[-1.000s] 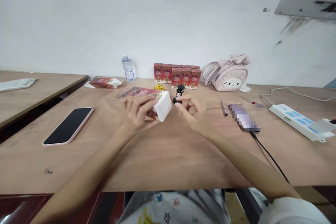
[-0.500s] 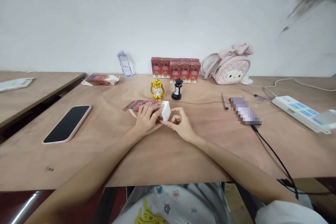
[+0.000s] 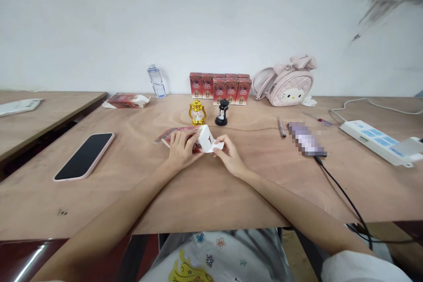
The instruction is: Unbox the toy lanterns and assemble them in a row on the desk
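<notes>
A red printed cardboard box [image 3: 206, 137] lies on its side on the table, its white end facing right. Wrapped over its body, my left hand [image 3: 182, 146] grips it from the left. The fingertips of my right hand [image 3: 228, 155] pinch a white flap that sticks out from the box's right end. At the box's left end another flap stands open. Just behind it are a small gold lantern [image 3: 197, 113] and a black lantern [image 3: 222, 113], both upright.
Several red boxes [image 3: 226, 90] stand against the wall, left of a pink bag [image 3: 291, 84]. An opened red box [image 3: 127, 100] lies near a bottle [image 3: 156, 81]. A phone [image 3: 85, 156] is at left; a pen-like tool [image 3: 281, 127], a corded phone [image 3: 306, 139] and a power strip [image 3: 376, 140] are at right.
My right hand has taken hold of the flap at the box's right end and pulled it outward. That end was flat before. My left hand keeps its grip.
</notes>
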{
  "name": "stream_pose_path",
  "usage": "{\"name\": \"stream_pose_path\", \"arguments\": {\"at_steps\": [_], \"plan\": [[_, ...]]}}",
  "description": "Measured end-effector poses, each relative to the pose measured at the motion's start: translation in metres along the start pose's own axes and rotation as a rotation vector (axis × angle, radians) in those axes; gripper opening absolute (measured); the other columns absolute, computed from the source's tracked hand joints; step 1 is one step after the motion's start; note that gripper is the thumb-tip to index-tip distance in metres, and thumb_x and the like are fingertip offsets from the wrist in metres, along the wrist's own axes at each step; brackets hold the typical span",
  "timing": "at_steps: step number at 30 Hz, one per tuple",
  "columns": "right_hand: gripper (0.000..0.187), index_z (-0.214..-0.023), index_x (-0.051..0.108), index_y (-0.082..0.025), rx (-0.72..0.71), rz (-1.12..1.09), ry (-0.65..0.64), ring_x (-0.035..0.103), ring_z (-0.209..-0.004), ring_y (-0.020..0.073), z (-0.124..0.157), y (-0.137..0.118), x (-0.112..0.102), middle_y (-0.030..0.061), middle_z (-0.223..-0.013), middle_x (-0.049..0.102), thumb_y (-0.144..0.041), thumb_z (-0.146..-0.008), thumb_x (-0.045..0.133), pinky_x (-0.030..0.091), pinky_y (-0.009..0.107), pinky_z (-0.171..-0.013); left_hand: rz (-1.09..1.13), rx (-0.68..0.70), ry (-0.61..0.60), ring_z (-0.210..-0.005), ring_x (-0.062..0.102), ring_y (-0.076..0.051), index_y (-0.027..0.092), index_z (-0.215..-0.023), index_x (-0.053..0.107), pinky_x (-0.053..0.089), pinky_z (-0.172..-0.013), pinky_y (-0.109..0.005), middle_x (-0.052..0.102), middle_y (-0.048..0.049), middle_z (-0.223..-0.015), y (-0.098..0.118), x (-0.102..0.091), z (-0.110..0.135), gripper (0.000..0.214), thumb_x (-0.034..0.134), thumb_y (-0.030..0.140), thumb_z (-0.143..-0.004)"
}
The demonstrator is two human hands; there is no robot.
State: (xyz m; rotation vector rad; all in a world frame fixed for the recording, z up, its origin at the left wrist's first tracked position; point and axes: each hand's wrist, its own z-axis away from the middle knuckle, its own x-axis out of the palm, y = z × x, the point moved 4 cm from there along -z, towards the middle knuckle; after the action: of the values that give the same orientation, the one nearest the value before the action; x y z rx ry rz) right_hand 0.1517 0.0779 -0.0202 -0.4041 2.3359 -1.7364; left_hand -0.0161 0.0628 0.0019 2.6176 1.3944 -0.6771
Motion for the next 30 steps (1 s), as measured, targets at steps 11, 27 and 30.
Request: {"name": "stream_pose_path", "arguments": {"at_steps": [11, 27, 30], "plan": [[0.016, -0.086, 0.064, -0.024, 0.025, 0.003, -0.041, 0.053, -0.074, 0.0127, -0.007, 0.009, -0.005, -0.0001, -0.089, 0.055, -0.028, -0.071, 0.06, 0.045, 0.026, -0.067, -0.075, 0.107, 0.004, -0.09, 0.058, -0.025, 0.025, -0.112, 0.056, 0.034, -0.08, -0.038, 0.066, -0.0107, -0.103, 0.006, -0.002, -0.002, 0.038, 0.066, 0.036, -0.077], [0.058, -0.13, 0.047, -0.043, -0.037, 0.114, -0.203, 0.028, -0.138, 0.0198, -0.002, 0.008, -0.003, 0.0017, -0.143, 0.028, -0.04, -0.076, 0.069, 0.035, 0.04, -0.108, -0.054, -0.051, -0.022, -0.095, 0.057, -0.026, 0.03, -0.105, 0.061, 0.032, -0.082, -0.041, 0.067, -0.0071, -0.114, -0.005, -0.004, -0.006, 0.028, 0.064, 0.031, -0.077], [0.06, -0.133, 0.044, -0.043, -0.12, 0.161, -0.187, 0.027, -0.138, 0.022, 0.0, 0.002, -0.002, 0.0026, -0.144, 0.025, -0.039, -0.078, 0.068, 0.037, 0.042, -0.107, -0.078, -0.005, -0.013, -0.093, 0.056, -0.026, 0.029, -0.108, 0.059, 0.032, -0.081, -0.04, 0.067, -0.0077, -0.112, -0.002, -0.004, -0.006, 0.028, 0.061, 0.031, -0.08]]}}
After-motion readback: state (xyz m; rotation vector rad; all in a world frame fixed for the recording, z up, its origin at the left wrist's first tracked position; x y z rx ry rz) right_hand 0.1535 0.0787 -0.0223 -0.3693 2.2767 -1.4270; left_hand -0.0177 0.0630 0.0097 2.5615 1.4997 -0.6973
